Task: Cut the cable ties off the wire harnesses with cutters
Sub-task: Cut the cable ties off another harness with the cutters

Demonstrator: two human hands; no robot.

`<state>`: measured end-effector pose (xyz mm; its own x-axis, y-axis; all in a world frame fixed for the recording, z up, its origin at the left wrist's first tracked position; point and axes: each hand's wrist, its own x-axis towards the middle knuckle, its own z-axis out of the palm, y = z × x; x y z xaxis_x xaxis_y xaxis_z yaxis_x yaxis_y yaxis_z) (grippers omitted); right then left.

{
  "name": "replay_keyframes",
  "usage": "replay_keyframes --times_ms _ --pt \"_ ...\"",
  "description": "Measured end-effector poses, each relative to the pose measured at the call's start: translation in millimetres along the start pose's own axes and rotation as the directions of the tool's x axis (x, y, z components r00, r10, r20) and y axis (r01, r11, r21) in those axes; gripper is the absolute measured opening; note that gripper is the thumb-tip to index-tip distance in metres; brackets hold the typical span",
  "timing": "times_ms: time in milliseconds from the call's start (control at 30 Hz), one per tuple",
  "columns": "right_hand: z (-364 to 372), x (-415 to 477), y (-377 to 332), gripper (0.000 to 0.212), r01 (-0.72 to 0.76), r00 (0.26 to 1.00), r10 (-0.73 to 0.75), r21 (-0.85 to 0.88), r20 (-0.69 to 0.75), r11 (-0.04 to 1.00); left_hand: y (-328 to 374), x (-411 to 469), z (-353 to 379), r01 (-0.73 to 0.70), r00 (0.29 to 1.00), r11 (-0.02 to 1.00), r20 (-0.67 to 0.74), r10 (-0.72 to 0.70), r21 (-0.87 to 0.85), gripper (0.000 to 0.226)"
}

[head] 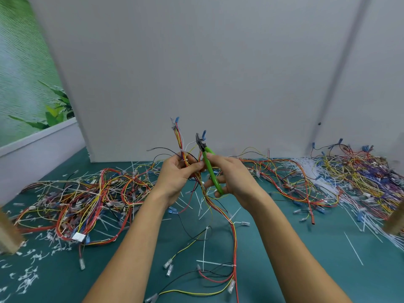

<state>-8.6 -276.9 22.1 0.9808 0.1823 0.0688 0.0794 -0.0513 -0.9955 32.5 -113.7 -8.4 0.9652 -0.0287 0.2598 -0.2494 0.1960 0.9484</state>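
Green handles mark the cutters (210, 171), which my right hand (235, 178) holds above the table (306, 259), its grip curled round both handles. Their dark head points up and slightly left, just beside the held harness (179, 138); whether the jaws are parted I cannot tell from here. My left hand (177, 176) has its grip clamped on that harness, thumb and fingers pinching the red, yellow and black wires where they bunch together, right against the cutter handles. Above the hand the wires stand nearly upright and end in blue connectors; a white cable tie (173, 127) wraps them near the top. Below the hand the wires trail down to the teal table and run toward me, ending in clear-sleeved terminals.

On my left lies a tangled heap of harnesses (87, 197), mostly red and yellow, with white ties on them. On my right a second heap (354, 171) spreads along the foot of the white panel (196, 62), with a sheaf of loose white ties (323, 178) beside it. Cut tie pieces (202, 206) are scattered on the table under my hands, and small white clippings (28, 278) litter the near left corner. A wooden post (8, 232) stands at each side edge of the view.
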Motion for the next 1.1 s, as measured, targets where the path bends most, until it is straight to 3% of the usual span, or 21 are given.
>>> replay_keyframes --times_ms 167,300,500,633,767,1100 --pt "0.8 0.6 4.0 0.021 0.081 0.996 -0.085 -0.116 -0.027 0.99 -1.2 2.2 -2.8 -0.031 0.998 0.999 -0.046 0.032 0.038 0.016" --pt "2.8 -0.2 6.0 0.03 0.149 0.988 -0.154 -0.175 -0.018 0.973 0.8 0.7 -5.4 -0.07 0.994 0.995 -0.074 0.076 0.073 0.028" --pt "3.1 0.4 7.8 0.03 0.169 0.984 -0.176 -0.211 -0.018 0.963 -0.5 0.0 -7.9 -0.105 0.991 0.99 -0.073 0.112 0.097 0.02" --pt "4.7 -1.1 6.5 0.027 0.172 0.985 -0.175 -0.16 -0.005 0.972 -3.0 -1.2 -12.2 -0.105 0.988 0.99 -0.1 0.114 0.099 0.01" --pt "4.1 -0.6 4.0 0.025 0.177 0.983 -0.181 -0.119 -0.027 0.977 -5.2 1.5 -18.3 -0.094 0.984 0.993 -0.147 0.103 0.07 0.015" --pt "-6.0 -0.2 1.7 0.023 0.153 0.986 -0.151 0.019 -0.068 0.988 -6.0 3.4 -11.6 -0.086 0.991 0.995 -0.1 0.09 0.045 0.013"
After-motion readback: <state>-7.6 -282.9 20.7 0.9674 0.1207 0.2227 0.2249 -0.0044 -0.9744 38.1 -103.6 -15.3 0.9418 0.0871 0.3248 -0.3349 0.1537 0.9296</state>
